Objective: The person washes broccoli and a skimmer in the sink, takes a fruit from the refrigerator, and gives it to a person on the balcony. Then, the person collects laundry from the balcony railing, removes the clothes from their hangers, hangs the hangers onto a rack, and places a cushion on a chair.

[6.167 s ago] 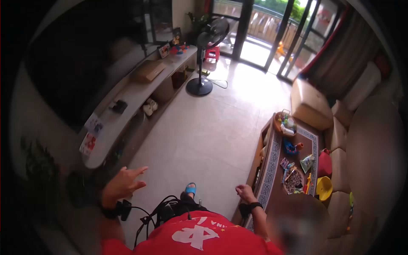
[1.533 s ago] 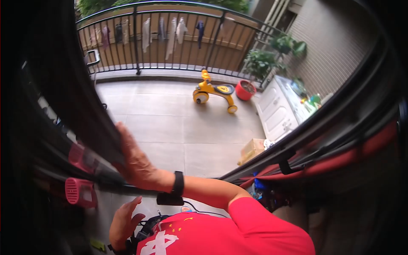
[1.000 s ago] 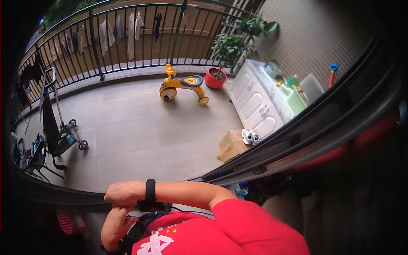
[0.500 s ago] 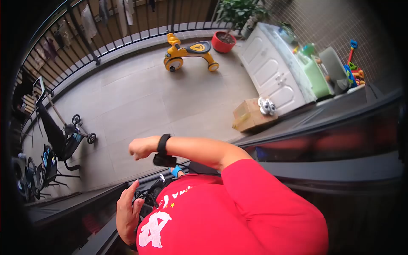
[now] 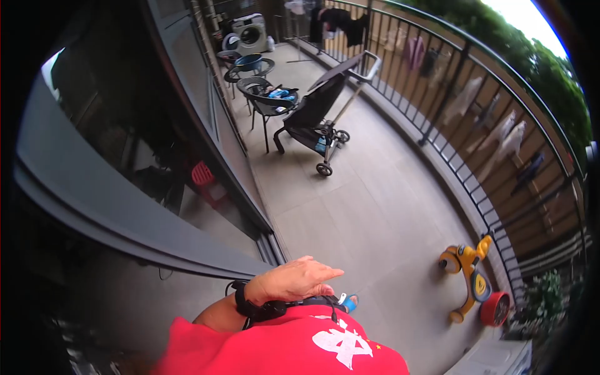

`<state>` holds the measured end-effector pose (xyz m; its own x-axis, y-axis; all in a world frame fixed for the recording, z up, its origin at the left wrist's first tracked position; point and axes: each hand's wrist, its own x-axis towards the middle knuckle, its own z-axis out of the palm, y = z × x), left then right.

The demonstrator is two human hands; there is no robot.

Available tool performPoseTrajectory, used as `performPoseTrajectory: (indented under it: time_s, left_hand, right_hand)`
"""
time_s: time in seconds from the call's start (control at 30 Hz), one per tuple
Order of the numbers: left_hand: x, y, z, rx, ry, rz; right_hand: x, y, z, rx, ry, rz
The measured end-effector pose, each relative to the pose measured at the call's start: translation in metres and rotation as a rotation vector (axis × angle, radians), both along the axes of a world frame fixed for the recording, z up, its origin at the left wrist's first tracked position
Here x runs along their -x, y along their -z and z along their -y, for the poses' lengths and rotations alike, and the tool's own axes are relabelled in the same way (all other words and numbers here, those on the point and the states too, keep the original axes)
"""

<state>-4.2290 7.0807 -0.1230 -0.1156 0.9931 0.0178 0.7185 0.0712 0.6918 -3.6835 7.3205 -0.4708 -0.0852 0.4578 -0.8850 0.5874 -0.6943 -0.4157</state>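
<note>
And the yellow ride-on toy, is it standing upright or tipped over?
Upright: the yellow ride-on toy has its wheels on the floor and its seat on top.

A tiled balcony under soft, even daylight.
The pale grey tiled floor [image 5: 356,215] runs beside a black metal railing with thin upright bars [image 5: 447,94]; beyond it stand leafy green trees [image 5: 551,81] below a bright white sky [image 5: 514,15]. On the left side is a large glass door with a grey frame [image 5: 125,212]. Toward the far end are a black armchair with thin legs [image 5: 249,90] and a white front-loading washing machine [image 5: 242,26].
</note>
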Motion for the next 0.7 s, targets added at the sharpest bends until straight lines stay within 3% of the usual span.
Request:
performPoseTrajectory:
  time_s: [0.23, 0.43, 0.63, 0.7]
  left_hand:
    - [-0.029, -0.021, -0.138, 0.027, -0.051, 0.002]
    - [-0.021, -0.023, -0.232, 0.074, -0.024, 0.079]
    - [0.047, -0.01, -0.301, 0.109, -0.131, 0.242]
    - [0.079, 0.005, -0.322, 0.132, -0.297, 0.205]
  right_hand:
    - [0.024, 0.041, -0.126, -0.022, -0.069, -0.136]
    - [0.115, 0.081, -0.278, -0.121, -0.169, -0.341]
    - [0.225, 0.01, -0.363, -0.132, -0.348, -0.483]
    - [0.247, -0.013, -0.391, -0.116, -0.423, -0.519]
